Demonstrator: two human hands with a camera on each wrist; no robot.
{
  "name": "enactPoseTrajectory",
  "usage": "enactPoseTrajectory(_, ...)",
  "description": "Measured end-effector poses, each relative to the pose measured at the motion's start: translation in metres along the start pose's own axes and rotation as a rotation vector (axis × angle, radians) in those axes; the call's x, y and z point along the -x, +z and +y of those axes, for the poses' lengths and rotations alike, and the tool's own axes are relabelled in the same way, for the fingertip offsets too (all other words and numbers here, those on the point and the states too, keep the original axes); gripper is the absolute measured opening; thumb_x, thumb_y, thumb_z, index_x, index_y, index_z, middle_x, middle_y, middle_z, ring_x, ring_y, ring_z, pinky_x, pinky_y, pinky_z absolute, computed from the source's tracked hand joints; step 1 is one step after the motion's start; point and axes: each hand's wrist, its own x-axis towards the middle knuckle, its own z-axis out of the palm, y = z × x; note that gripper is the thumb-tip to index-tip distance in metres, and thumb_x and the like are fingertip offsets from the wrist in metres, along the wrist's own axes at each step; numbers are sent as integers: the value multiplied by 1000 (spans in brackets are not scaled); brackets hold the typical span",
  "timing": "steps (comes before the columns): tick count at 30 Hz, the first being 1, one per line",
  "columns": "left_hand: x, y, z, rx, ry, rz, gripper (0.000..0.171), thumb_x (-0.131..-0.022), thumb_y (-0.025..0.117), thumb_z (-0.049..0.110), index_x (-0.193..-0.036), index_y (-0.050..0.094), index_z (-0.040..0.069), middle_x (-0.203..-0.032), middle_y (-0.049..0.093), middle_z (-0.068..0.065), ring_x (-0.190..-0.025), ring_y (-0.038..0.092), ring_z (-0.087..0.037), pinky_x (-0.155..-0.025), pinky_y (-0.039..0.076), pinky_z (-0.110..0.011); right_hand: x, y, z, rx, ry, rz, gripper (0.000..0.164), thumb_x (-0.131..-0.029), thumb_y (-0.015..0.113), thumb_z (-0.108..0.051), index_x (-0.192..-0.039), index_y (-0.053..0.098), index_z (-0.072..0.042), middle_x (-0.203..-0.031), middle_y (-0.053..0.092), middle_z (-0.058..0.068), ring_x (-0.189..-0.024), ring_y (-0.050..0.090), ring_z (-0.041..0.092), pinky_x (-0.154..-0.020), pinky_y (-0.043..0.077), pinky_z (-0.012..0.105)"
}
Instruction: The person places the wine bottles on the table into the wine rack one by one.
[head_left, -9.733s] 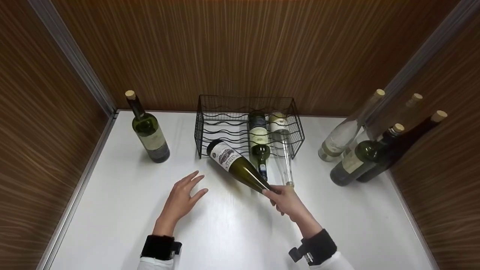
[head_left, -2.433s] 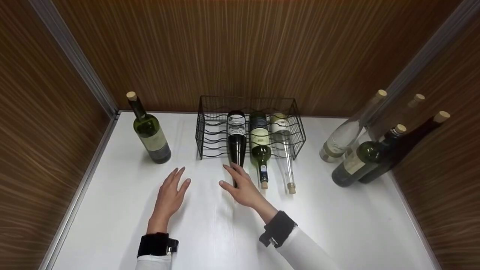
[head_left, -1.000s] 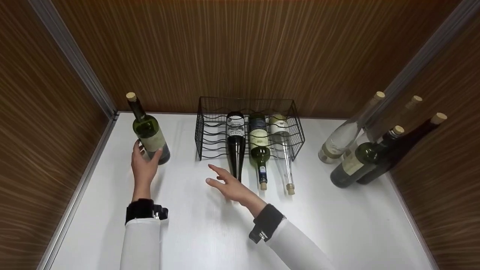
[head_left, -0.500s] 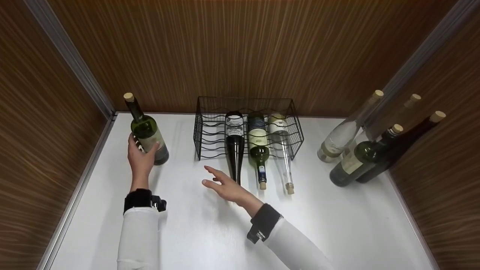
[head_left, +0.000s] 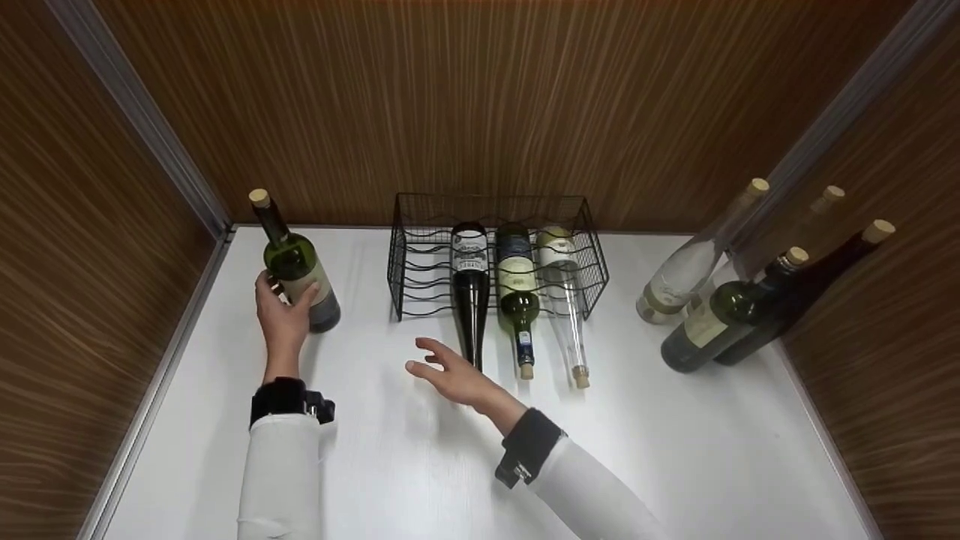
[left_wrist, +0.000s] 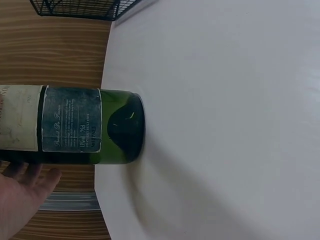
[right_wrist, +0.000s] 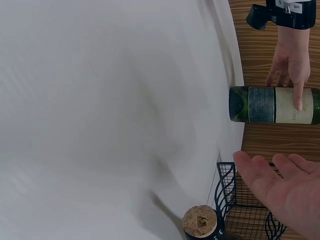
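Green and corked, the left bottle (head_left: 304, 276) stands upright near the left edge of a white table (head_left: 375, 465), and the left hand (head_left: 283, 319) now grips it. Moments ago that hand hovered free, well short of the glass; now the thumb lies across the pale label and the fingers curl round the far side. Whether the base has lifted off the table cannot be told. The right hand (head_left: 454, 375) is much as it was a second ago: thumb and fingers spread, holding nothing, over the neck of the dark bottle (head_left: 471, 300). That bottle, earlier held tilted, now lies in the black wire rack (head_left: 491, 196), neck toward the person. Beside it to the right lie a green bottle (head_left: 519, 279) and then a clear bottle (head_left: 567, 285), necks the same way. So the work seems to have passed from the dark bottle, already laid down, to the left bottle, which is only just in hand. Well apart on the right, four corked bottles (head_left: 701, 326) stand close together before a wood-grain wall (head_left: 900, 315).
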Motion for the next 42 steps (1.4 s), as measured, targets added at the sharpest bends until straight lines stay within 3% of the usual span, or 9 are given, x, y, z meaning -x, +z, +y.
enactPoseTrajectory(10, 5, 1, -1, -95, 20, -6, 91, -82, 81, 34, -152, 31, 6, -135, 36, -20, -125, 40, -31, -105, 35, -45, 2, -1, 3, 15, -5, 5, 67, -96, 57, -49, -152, 36, -17, -152, 40, 4, -137, 39, 26, -104, 40, 44)
enactPoseTrajectory(15, 7, 2, -1, -64, 32, -13, 91, -79, 84, 30, -149, 33, 4, -140, 39, -19, -126, 42, -31, -105, 35, -47, 2, -2, 5, 9, -2, -3, 67, -97, 57, -49, -152, 36, -17, -152, 39, 3, -138, 39, 25, -105, 39, 44)
enactPoseTrajectory(24, 11, 2, 1, -14, -13, -48, 97, -80, 82, 33, -152, 21, 10, -151, 36, -17, -138, 36, -32, -110, 32, -44, 2, -2, 6, -29, -12, -13, 67, -98, 57, -45, -152, 35, -13, -152, 39, 5, -137, 39, 26, -103, 41, 44)
enactPoseTrajectory(34, 15, 2, -2, 21, 77, -11, 92, -77, 86, 24, -151, 32, 14, -144, 45, -10, -133, 42, -27, -108, 34, -45, 4, -3, 3, -59, -17, -6, 64, -98, 58, -43, -151, 37, -13, -151, 40, 9, -135, 42, 27, -104, 40, 43)
enactPoseTrajectory(42, 21, 1, -3, 45, 146, 13, 91, -73, 89, 19, -148, 37, 13, -143, 47, -5, -132, 43, -21, -108, 33, -40, 4, -5, 6, -68, -6, -7, 63, -98, 58, -44, -150, 38, -16, -151, 40, 4, -135, 42, 25, -105, 39, 43)
